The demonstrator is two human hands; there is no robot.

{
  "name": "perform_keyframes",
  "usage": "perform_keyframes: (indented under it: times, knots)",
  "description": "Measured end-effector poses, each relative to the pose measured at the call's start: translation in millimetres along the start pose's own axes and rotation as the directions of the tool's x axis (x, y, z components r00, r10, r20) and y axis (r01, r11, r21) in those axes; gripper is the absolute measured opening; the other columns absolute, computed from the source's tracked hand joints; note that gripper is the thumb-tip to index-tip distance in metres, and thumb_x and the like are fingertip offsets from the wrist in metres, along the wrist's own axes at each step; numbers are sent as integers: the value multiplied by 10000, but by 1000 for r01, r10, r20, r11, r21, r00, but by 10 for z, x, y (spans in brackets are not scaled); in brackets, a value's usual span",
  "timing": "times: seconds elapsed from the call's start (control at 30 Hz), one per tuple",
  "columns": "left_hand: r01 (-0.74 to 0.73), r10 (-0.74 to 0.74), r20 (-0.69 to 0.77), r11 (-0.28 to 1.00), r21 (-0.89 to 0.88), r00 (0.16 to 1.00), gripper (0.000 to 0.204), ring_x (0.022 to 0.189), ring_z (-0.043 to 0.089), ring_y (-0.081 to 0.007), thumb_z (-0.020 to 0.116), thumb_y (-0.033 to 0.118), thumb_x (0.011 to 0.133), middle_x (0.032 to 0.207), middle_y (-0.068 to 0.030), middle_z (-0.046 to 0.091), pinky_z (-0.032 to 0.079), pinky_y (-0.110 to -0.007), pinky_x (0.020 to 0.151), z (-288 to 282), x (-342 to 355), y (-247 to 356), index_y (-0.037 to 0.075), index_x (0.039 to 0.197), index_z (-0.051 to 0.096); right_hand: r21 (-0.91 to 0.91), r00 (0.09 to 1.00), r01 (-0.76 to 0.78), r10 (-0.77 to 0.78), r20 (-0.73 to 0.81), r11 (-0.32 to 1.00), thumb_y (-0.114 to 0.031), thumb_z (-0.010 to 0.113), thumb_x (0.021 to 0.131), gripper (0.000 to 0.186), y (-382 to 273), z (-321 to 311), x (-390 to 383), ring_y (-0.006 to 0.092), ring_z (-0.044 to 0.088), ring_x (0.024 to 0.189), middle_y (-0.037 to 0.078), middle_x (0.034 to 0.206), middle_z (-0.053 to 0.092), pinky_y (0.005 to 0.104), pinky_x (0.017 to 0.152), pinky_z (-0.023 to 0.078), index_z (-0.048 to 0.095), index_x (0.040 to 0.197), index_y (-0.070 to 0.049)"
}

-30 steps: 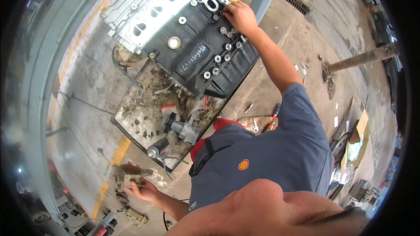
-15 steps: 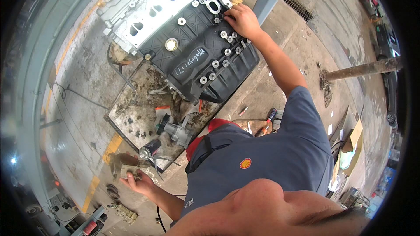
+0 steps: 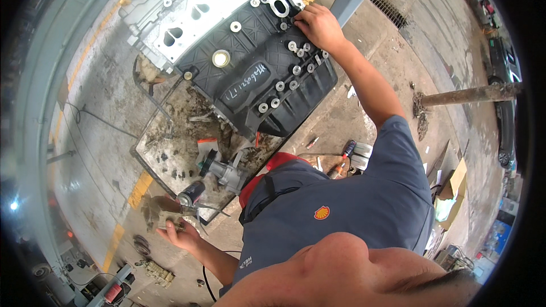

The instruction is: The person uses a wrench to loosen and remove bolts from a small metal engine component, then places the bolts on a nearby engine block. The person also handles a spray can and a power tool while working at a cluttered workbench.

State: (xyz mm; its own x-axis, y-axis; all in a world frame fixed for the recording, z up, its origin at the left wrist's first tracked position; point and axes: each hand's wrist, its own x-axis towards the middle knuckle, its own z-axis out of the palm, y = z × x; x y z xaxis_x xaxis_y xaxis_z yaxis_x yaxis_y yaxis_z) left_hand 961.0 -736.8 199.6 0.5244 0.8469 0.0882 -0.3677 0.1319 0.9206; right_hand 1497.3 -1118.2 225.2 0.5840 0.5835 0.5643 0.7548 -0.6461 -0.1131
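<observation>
At the far right edge of the black engine (image 3: 242, 71), the right hand (image 3: 321, 28) rests with bent fingertips, perhaps for balance; whether it grips anything is hidden. Off to the left, the left hand (image 3: 183, 235) grasps a grimy part (image 3: 168, 219), apparently clear of clutter. Beneath the engine extends a stained tray (image 3: 154, 143), presumably catching drips, with a pump (image 3: 228, 177) lying on it.

The tray (image 3: 151, 148) carries a pump (image 3: 230, 177) and a can (image 3: 192, 193) — the can at its lower-left edge, the pump near its lower-right edge.
</observation>
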Motion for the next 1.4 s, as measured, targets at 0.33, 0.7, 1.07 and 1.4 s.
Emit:
perform_keyframes:
  times: [0.33,0.7,1.07,1.4]
  knots:
    - [-21,21,22,1000,-4,1000,688,1381,540,-469,693,134,952,1527,-230,522,478,-637,1112,220,56,-12,19,1562,397,-7,997,-73,73,-14,997,-149,748,870,106,-91,76,-25,320,672,930,95,910,715,428,863,547,767,943,-73]
    - [-172,179,-87,981,83,980,689,1419,491,-499,637,224,1004,1563,-320,448,433,-630,1167,-47,27,269,-10,1582,343,21,977,-192,193,-91,981,-130,749,867,95,-171,99,-53,327,676,907,95,898,718,434,830,560,787,932,-71]
    - [-165,44,-406,949,-268,913,718,1513,369,-480,579,358,1062,1619,-287,398,366,-573,1250,-654,420,708,-57,1595,337,585,925,-205,350,-146,785,-6,645,973,113,-2148,-448,-1038,224,654,782,131,904,720,331,723,511,743,1006,40]
    - [-749,424,-652,554,-362,629,465,1201,566,-295,760,422,874,1308,-128,559,522,-546,1012,-1324,1678,1763,115,1203,643,406,591,-719,190,784,565,-111,723,987,140,-4475,-94,-2326,185,678,805,120,954,746,335,738,550,751,1038,16]
